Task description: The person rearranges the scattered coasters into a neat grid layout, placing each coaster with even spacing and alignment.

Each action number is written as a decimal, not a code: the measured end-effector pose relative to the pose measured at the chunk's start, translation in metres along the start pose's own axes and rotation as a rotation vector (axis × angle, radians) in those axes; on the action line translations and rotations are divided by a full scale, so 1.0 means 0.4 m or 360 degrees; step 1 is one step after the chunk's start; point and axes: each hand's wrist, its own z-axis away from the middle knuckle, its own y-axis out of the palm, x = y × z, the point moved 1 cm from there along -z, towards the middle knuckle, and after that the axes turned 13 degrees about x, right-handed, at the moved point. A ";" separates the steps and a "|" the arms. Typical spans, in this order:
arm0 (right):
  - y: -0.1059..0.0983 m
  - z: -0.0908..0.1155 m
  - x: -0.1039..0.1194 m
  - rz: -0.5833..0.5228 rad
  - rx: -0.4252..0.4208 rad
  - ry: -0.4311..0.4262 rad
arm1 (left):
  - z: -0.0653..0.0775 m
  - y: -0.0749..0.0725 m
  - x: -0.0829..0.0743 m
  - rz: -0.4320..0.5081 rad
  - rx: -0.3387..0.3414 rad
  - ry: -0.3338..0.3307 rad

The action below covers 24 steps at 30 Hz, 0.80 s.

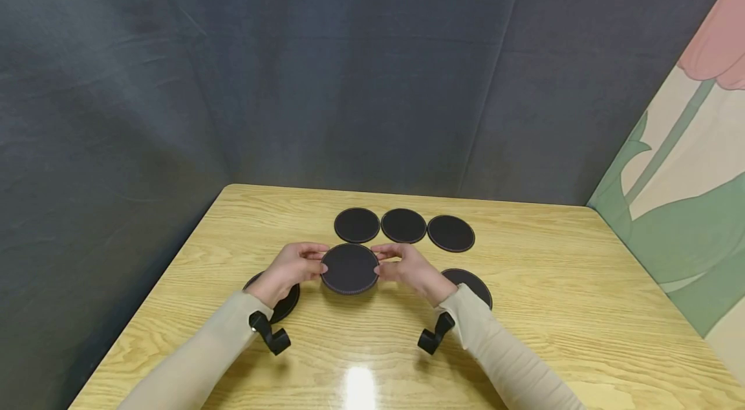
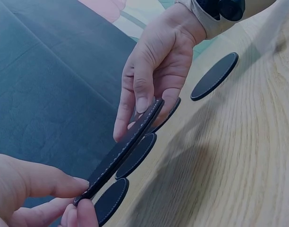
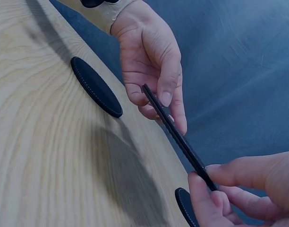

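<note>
A round black coaster (image 1: 350, 269) with a stitched rim is held up off the table between both hands. My left hand (image 1: 295, 269) pinches its left edge, thumb on the face towards me and fingers behind. On the opposite edge, my right hand (image 1: 409, 268) pinches it in the same way. The right wrist view shows the coaster (image 3: 177, 137) nearly edge-on and tilted, its shadow falling on the wood. Below my left wrist lies another black coaster (image 1: 286, 304), partly hidden by the arm. A similar coaster (image 1: 470, 286) lies by my right forearm, its lower part covered by the sleeve.
Three more black coasters lie in a row beyond the hands: a left one (image 1: 357, 225), a middle one (image 1: 403, 226) and a right one (image 1: 451, 233). The light wooden table (image 1: 559, 293) meets a dark blue curtain (image 1: 361, 74) at the back. A flower-patterned panel (image 1: 692, 203) stands right.
</note>
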 end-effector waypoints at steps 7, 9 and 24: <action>-0.008 -0.005 0.016 -0.0014 -0.0018 0.0003 | -0.007 -0.009 -0.008 0.0011 0.0005 0.0026; -0.011 -0.008 0.018 -0.0037 -0.0027 -0.0005 | -0.008 -0.011 -0.013 0.0023 -0.0014 0.0018; -0.029 -0.027 0.035 -0.0144 -0.0141 0.0005 | -0.026 -0.023 -0.035 0.0078 -0.0053 0.0009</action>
